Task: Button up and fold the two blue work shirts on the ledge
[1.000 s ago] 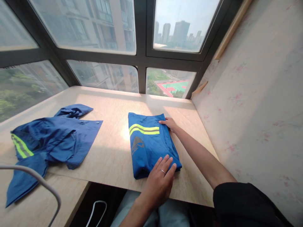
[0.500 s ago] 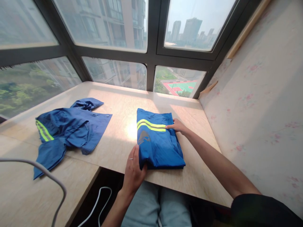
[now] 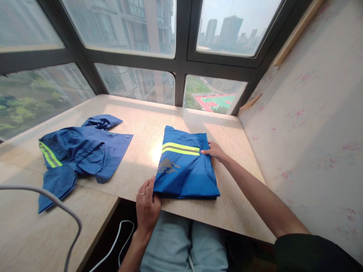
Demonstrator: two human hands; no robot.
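lying flat on the pale tabletop [image 3: 235, 204], the folded blue garment [image 3: 185, 181] sits directly in front of the person's legs [image 3: 184, 240], near the table's front edge, a position that puts both of its sides within easy reach. the left hand [image 3: 148, 206] is clamped on the near left corner, its fingers along the side and its thumb by the front edge; a hold at the corner presumably gives the best control over how square the outline lies. the right hand [image 3: 214, 151] is closed on the opposite side, higher up, with its thumb on top beside the end of the yellow-and-grey stripe [image 3: 180, 149]; how far its fingers reach beneath the cloth is hidden from this angle. set diagonally across the garment, the two grips can probably tension the fabric between them, which would account for the fairly smooth upper face and the legible grey print [image 3: 168, 166]. the layers meet along the front edge, where the fold shows as a thin dark line. well apart to the left, a second blue garment [image 3: 87, 151] lies loose and rumpled, one sleeve pointing toward the viewer, leaving a bare strip of tabletop between the two pieces. a grey cable [image 3: 79, 223] arches across the lower left, touching neither garment.
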